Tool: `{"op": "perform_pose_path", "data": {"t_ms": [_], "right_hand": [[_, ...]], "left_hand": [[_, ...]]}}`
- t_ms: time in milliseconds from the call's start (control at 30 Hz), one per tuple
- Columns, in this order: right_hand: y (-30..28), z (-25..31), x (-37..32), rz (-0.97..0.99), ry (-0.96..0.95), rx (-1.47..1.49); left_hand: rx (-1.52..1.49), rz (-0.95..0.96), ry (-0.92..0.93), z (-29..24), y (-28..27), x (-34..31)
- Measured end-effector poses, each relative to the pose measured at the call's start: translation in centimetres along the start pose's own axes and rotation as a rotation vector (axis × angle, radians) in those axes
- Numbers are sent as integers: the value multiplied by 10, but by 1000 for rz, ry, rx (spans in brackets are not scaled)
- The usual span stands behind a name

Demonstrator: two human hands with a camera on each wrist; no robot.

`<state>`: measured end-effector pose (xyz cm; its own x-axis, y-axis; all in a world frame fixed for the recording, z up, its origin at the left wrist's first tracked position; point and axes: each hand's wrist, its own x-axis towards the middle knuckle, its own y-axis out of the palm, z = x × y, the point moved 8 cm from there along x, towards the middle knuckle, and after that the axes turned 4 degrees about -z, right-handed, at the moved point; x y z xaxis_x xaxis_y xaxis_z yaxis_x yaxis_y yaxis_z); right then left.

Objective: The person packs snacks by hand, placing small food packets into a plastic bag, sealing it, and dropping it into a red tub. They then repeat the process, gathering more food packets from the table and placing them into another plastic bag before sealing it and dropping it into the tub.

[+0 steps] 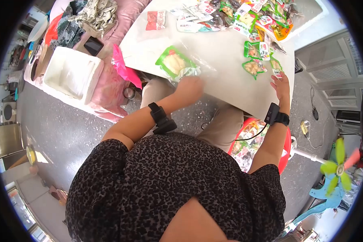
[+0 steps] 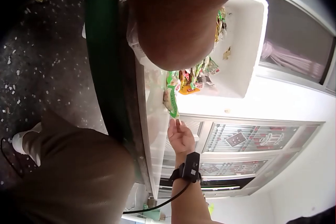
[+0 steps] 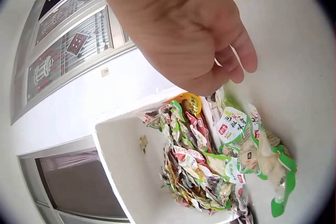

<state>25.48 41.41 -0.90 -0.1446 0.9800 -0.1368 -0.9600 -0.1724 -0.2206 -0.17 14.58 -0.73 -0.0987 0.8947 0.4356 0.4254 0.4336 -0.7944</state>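
My left hand, blurred, is curled at the table's near edge and grips the end of a clear plastic bag. A green-edged snack packet with pale contents lies in that bag. On the right side, my right hand pinches the corner of a small green snack packet, its fingertips and thumb bent around it in the right wrist view. Beside this packet lie two more green packets, one with a white label and one with light brown pieces.
A white foam box full of mixed packets stands at the table's far end. A red packet lies at the far left of the table. Another foam box sits on pink bedding. Below the table's right edge is a red basin of packets.
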Motion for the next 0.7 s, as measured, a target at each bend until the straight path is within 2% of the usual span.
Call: {"op": "perform_pose_path", "data": {"t_ms": [67, 100, 200, 333, 400, 467, 567, 667, 700], "right_hand": [[-8, -5, -4, -23, -91, -208], [-13, 1, -6, -87, -150, -437], [-24, 32, -29, -253, -473, -656], [-21, 61, -74, -226, -577, -462], [-32, 49, -75, -204, -433, -470], [-27, 80, -111, -470, -962, -782], [-20, 94, -132, -517, -1013, -1026], [-27, 74, -115, -189, -390, -725], [-27, 74, -116, -179, -394, -684]], "left_hand": [[16, 0, -2, -6, -7, 3], [23, -2, 6, -8, -9, 3], [49, 2, -1, -10, -13, 2], [39, -14, -33, -10, -16, -3], [13, -29, -25, -14, -17, -4], [18, -34, -34, -12, -20, -4], [-1, -62, -12, -12, -20, -4], [13, -48, -51, -12, -23, -3], [13, -45, -59, -11, -23, -3]]}}
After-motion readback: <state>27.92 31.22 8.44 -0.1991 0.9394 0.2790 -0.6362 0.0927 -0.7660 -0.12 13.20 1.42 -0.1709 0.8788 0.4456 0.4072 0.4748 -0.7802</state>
